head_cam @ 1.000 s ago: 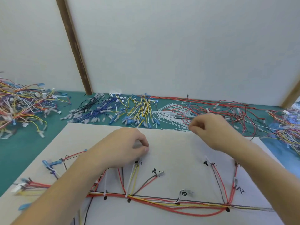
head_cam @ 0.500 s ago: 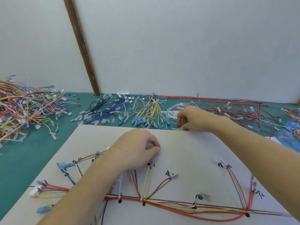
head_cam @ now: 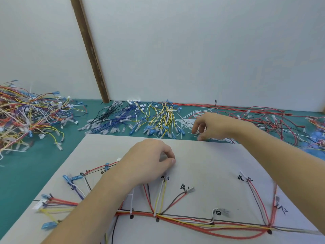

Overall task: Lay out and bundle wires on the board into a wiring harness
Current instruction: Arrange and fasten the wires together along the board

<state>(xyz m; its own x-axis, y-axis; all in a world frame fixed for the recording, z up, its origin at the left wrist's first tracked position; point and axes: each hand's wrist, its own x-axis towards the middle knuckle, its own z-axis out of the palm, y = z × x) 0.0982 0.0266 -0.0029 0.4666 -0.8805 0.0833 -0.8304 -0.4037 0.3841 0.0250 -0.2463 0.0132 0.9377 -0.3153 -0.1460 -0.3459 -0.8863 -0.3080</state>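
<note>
Now my left hand [head_cam: 149,161] rests curled on the board [head_cam: 211,164], holding nothing I can make out; my right hand [head_cam: 211,125], fingers loosely spread, touches the white cable ties [head_cam: 186,120].

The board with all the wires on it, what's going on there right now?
A person is building a wiring harness on a white board marked with routing lines. Red, yellow, white and dark wires already run along the bottom trunk line and branch upward. The left hand rests on the board over the upper branch ends, fingers curled. The right hand reaches past the board's far edge to a heap of white cable ties on the green table; whether it grips one is unclear. Loose wire piles lie behind.
</note>
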